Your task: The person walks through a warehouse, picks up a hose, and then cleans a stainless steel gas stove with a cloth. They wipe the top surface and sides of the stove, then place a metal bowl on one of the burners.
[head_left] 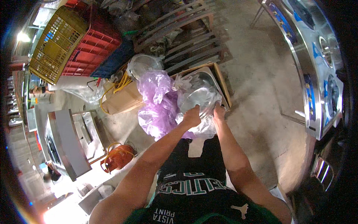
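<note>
Both hands are in front of me at an open cardboard box point(224, 86). Inside it lies a shiny metal basin point(200, 84), partly wrapped in clear plastic point(204, 128). My left hand point(191, 116) is closed on the clear plastic at the basin's near side. Close by on its right, my right hand point(219, 112) pinches the plastic near the box's right edge. Crumpled purple plastic point(159, 102) spreads to the left of the basin and hides the box's left part. The fingertips of both hands are partly hidden.
Stacked yellow point(59, 43), red point(91, 52) and blue crates point(115, 58) stand at the far left. Slatted racks point(182, 28) lie beyond the box. Left are a carton point(123, 99) with yellow hose, an orange gas cylinder point(118, 158) and a metal appliance point(67, 143). A steel stove point(317, 71) stands right.
</note>
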{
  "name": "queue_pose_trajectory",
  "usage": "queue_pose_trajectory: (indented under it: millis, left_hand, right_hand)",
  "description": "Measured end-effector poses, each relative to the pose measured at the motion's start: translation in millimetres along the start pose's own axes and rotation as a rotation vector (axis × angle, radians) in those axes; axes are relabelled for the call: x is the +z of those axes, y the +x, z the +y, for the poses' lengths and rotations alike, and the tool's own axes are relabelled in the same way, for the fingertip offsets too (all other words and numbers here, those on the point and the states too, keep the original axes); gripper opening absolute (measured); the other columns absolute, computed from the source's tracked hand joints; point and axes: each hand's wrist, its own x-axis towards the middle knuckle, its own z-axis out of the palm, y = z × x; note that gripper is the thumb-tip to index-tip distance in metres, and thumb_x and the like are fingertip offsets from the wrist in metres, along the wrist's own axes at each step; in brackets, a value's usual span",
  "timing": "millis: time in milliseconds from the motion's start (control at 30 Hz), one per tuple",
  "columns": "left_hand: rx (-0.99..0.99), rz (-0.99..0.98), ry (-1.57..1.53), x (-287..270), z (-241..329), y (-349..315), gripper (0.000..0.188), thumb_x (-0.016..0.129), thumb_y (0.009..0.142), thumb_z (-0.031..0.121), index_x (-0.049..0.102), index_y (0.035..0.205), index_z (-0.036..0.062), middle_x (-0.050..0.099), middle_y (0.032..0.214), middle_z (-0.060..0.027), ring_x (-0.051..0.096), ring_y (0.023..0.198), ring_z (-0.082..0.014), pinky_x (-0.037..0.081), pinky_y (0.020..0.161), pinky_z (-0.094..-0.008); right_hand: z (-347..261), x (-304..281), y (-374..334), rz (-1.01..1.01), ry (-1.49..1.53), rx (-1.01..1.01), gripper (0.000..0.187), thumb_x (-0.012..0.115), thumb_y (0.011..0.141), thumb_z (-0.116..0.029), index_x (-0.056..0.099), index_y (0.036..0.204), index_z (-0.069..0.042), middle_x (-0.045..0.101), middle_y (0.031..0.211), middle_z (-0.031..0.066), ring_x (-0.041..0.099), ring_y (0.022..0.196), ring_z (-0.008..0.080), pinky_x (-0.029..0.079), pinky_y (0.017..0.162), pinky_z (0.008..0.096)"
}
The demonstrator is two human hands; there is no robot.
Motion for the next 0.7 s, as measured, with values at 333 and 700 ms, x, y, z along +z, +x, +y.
queue_pose_trajectory:
  millis: [333, 700]
  left_hand:
    - [-0.327, 0.054, -0.417, 79.7, -26.8, -29.1, 0.092, 0.067, 0.078, 0.02, 0.022, 0.15, -0.0163, 0.066, 0.114, -0.0351, 0.065, 0.111, -0.0461, 0.051, 0.097, -0.0505]
    - [-0.461, 0.113, -0.558, 97.1, -103.6, -27.7, 0.084, 0.064, 0.076, 0.013, 0.03, 0.15, -0.0066, 0.065, 0.119, -0.0338, 0.063, 0.113, -0.0489, 0.048, 0.098, -0.0542]
  right_hand:
    - [21.2, 49.1, -17.0, 0.076, -1.051, -0.667, 0.039, 0.049, 0.104, -0.04, 0.062, 0.109, -0.002, 0.07, 0.083, 0.0253, 0.069, 0.077, 0.0419, 0.053, 0.067, 0.0512]
    - [68.9, 89.6, -4.5, 0.045, -1.318, -0.992, 0.014, 0.066, 0.092, -0.013, 0.065, 0.102, -0.004, 0.064, 0.086, 0.0173, 0.068, 0.067, 0.038, 0.054, 0.058, 0.0484]
